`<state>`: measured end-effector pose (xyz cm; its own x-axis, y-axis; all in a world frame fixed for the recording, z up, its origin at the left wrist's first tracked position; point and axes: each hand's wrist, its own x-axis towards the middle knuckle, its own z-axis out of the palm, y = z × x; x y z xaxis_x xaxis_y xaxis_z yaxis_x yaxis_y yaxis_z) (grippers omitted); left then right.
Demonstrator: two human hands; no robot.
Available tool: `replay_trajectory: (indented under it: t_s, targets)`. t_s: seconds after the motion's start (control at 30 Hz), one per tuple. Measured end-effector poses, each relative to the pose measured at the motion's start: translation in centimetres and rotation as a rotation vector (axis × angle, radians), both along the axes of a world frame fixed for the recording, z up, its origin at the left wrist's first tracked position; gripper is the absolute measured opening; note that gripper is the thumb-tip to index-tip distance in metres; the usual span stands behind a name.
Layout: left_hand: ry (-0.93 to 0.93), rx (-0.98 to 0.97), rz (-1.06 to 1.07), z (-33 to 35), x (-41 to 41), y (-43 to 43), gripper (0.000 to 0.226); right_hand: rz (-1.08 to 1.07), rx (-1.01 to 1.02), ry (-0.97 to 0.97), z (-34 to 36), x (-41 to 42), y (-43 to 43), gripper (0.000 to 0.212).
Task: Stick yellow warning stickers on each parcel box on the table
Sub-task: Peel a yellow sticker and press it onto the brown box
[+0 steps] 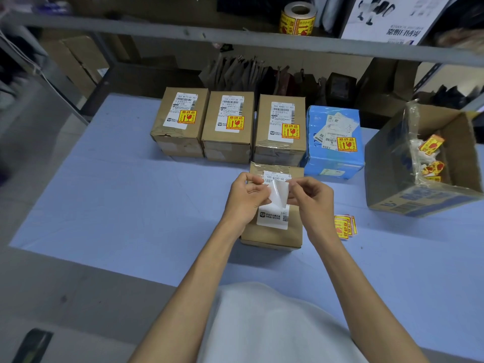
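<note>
Four parcels stand in a row at the back of the bench [131, 205], and each has a yellow warning sticker on top, laid over a corner of its shipping label: the left box [180, 134], the second box [226, 140], the third box [280, 145] and the blue parcel [332, 158] at the right end. That much of the job looks done.

One parcel is left, as far as I can see. The front box [272, 233] sits just before the row, right under the person's hands, and I see no yellow on its top, only the white label.

Above it, the left hand [246, 197] and the right hand [311, 197] each pinch an edge of a white slip [279, 192], fingers curled, thumbs on top. Its plain side faces me, so I take it for a sticker being parted from its backing, though I cannot tell for sure.

A small pile of yellow stickers [345, 227] lies on the bench just right of the front box. The open carton [419, 200] further right holds crumpled yellow and white scraps, and a sticker roll [298, 20] stands on the shelf above.

So I'd say it is nearly finished: peel, press onto the front box, and every parcel in sight is marked
</note>
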<state>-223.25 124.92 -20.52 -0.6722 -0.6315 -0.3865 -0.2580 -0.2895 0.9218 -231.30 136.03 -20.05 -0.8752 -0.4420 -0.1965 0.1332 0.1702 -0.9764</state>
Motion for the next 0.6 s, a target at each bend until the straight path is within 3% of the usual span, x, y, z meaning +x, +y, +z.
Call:
replay_trajectory:
  t_s: [0.27, 0.6]
  targets:
    - [-0.073, -0.055, 0.014, 0.0, -0.2, 0.0, 0.018, 0.0, 0.0, -0.012, -0.1, 0.3, -0.1, 0.013]
    - [-0.056, 0.023, 0.06, 0.0, 0.1, -1.1, 0.017, -0.232, 0.139, 0.0, -0.4, -0.9, -0.1, 0.014]
